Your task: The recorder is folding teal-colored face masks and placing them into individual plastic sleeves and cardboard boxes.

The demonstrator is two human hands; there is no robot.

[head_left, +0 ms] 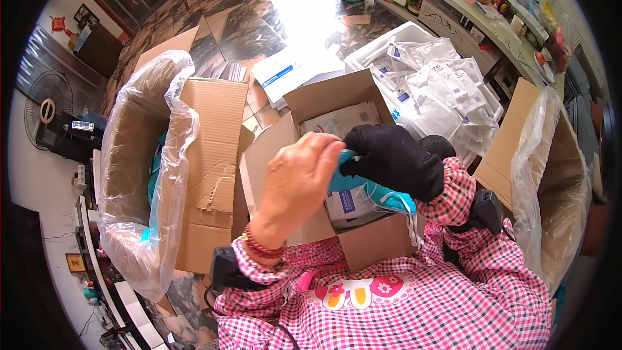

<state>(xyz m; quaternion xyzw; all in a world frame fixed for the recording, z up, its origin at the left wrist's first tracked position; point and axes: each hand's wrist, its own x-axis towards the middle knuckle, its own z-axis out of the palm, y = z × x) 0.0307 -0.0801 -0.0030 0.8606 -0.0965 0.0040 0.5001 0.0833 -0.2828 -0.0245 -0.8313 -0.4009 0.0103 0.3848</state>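
Observation:
My bare left hand (299, 178), with red beads round the wrist, pinches a teal face mask (338, 178) from the left. On its other side my right hand (396, 161), in a black glove, grips the same mask, its fingertips close to those of the left. Below the gloved hand lies more teal mask fabric (392, 199) with white ear loops hanging down; whether it is one piece or several I cannot tell. Both hands are above an open cardboard box (376, 241) holding flat white packets (350, 209). Part of the box's inside is hidden by my hands.
At left stands a plastic-lined carton (210, 155) with teal items inside; another lined carton (502, 139) is at right. Beyond the middle box are a white bin (489, 100) heaped with sealed packets and a white box (285, 74). A fan (48, 110) is far left.

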